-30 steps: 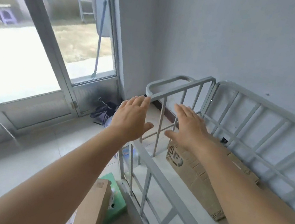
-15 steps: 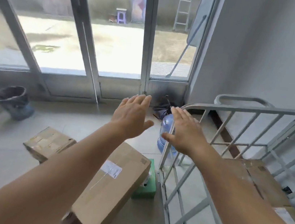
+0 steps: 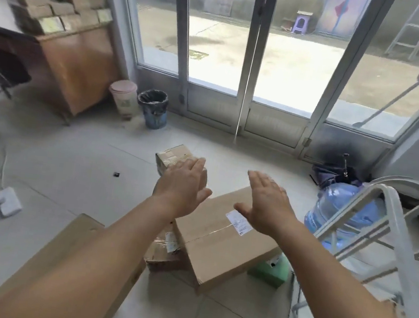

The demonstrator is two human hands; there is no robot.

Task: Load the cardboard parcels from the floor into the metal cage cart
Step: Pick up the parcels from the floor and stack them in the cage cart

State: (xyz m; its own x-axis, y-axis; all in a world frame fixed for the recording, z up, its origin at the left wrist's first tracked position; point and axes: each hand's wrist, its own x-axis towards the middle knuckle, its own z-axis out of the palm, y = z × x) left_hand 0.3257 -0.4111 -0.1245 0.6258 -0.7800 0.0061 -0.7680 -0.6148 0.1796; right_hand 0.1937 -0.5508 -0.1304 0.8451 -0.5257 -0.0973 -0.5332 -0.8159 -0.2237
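Note:
Both arms reach out over the floor with nothing held. My left hand and my right hand hang in the air, fingers straight, palms facing each other. Below them lies a large taped cardboard parcel with a white label. A small parcel sits on the floor beyond my left hand, partly hidden by it. A crumpled parcel is wedged under the large one. A long flat cardboard box lies under my left forearm. The grey metal cage cart stands at the right edge.
A blue water jug and a green tissue box sit beside the cart. Two bins stand by the glass doors. A wooden desk with stacked boxes is at the left. A white adapter lies on the tiles.
The view has swung left from the cart to the parcels on the floor. Both hands stay raised and empty, now above the large parcel instead of the cart rail.

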